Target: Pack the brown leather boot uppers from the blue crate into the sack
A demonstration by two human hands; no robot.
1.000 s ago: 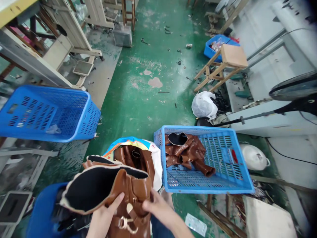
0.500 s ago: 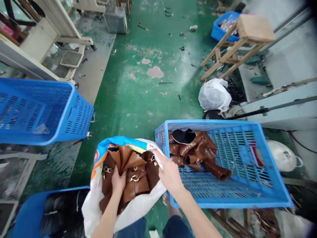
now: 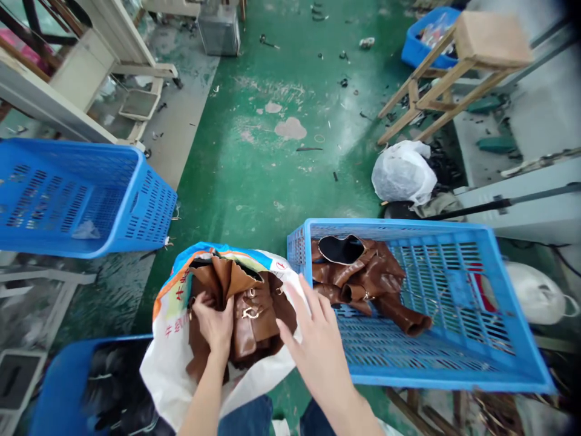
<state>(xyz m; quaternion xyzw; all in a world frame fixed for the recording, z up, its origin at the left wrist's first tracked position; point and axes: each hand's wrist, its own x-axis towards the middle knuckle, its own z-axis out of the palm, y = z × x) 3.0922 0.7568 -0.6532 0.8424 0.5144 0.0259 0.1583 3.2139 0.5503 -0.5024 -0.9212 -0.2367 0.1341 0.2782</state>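
A white woven sack (image 3: 158,369) with a blue and orange printed rim stands open in front of me. Inside it are several brown leather pieces (image 3: 247,339) with gold-coloured metal clasps; they look like boot uppers. My left hand (image 3: 213,327) reaches into the sack, its thumb and fingers closed round a folded leather piece (image 3: 222,281) with a flared tan top. At the sack's right rim is my right hand (image 3: 320,339), fingers spread, holding nothing. Beside it, more glossy brown leather pieces (image 3: 372,278) lie in a blue plastic crate (image 3: 422,375).
Another blue crate (image 3: 157,212) is at the left, and a blue tub (image 3: 59,381) with black items stands at lower left. A wooden stool (image 3: 492,39) and a white plastic bag (image 3: 403,172) are at the right. Scraps lie on the green floor (image 3: 254,169).
My right hand has let go of the sack's rim and spread its fingers. My left hand has shifted slightly left on the folded leather piece. The camera view has shifted a little.
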